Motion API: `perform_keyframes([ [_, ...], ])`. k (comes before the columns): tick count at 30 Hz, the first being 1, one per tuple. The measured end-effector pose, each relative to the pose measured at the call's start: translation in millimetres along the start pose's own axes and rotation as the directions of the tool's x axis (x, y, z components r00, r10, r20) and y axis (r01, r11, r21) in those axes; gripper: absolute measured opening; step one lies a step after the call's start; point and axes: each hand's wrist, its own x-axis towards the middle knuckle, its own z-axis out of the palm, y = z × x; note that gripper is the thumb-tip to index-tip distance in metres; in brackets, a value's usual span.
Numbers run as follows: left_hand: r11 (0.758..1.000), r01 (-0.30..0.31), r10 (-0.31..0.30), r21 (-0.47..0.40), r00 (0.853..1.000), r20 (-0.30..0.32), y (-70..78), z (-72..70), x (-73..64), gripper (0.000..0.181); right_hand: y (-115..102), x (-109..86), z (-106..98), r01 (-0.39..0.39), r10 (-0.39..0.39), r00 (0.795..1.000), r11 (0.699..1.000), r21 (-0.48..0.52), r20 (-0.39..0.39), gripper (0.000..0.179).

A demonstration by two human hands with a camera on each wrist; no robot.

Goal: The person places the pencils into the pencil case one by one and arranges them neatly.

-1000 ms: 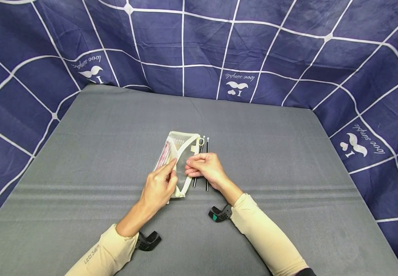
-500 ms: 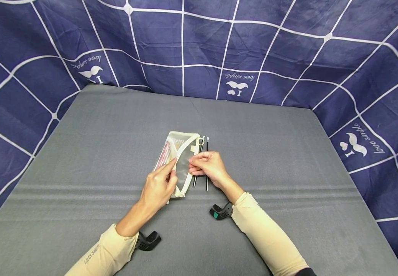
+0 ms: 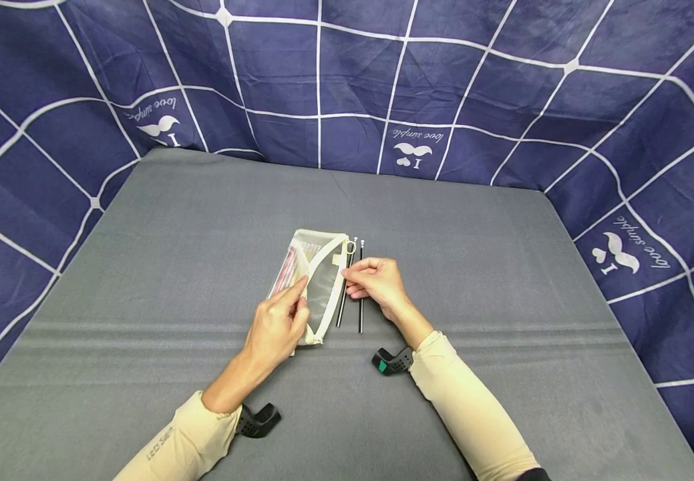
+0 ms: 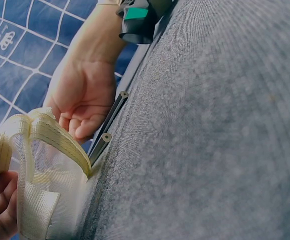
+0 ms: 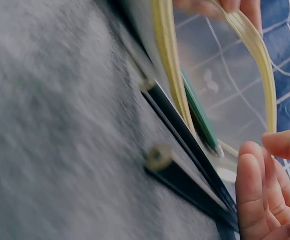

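Note:
A cream zip pencil case [image 3: 322,294] of see-through mesh lies on the grey surface with its mouth spread wide. My left hand [image 3: 277,324] pinches the left zip edge [image 4: 17,130] between thumb and forefinger. Several pencils [image 3: 286,267] show through its left side, and a green pencil [image 5: 202,117] shows inside in the right wrist view. Beside the case lie two black pencils, one [image 3: 340,312] along its right edge and another [image 3: 361,321] farther right. My right hand [image 3: 381,284] hovers over them, fingers loosely bent, thumb apart from the forefinger [image 5: 250,175] and nothing between them.
The grey padded surface [image 3: 473,280] reaches out on all sides of the case. Blue cloth [image 3: 353,73] with white lines hangs behind and at both sides. Each wrist carries a black camera mount [image 3: 391,361].
My right hand has drawn back from the mouth of the case to the right, over the black pencils. My left hand and the case have stayed in place.

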Motion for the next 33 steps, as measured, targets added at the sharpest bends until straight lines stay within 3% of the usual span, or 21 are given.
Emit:
perform_keyframes([
  [7,1.0,0.0,0.0,-0.002,1.0,0.001,-0.6,0.2,-0.6,0.035,0.6,6.8,-14.4,0.038,-0.041,0.996,0.999,-0.038,-0.078,0.011],
  [14,1.0,0.004,-0.004,0.003,1.0,0.003,-0.8,0.0,-1.1,0.035,4.0,10.8,-21.8,0.05,-0.083,0.985,0.977,-0.207,-0.154,0.013],
  [18,1.0,0.0,0.0,-0.001,1.0,0.002,-0.9,0.1,-0.6,0.035,3.5,9.9,-22.3,0.053,-0.107,0.982,0.949,-0.312,-0.157,0.015],
  [23,1.0,-0.002,0.002,-0.005,1.0,0.0,-0.9,0.3,-0.5,0.035,1.9,8.0,-21.1,0.053,-0.138,0.978,0.893,-0.447,-0.158,0.018],
  [33,1.0,0.002,-0.002,-0.006,1.0,0.005,-0.5,0.2,-0.3,0.035,1.9,8.8,-21.2,0.041,-0.135,0.981,0.842,-0.537,-0.137,0.023],
])
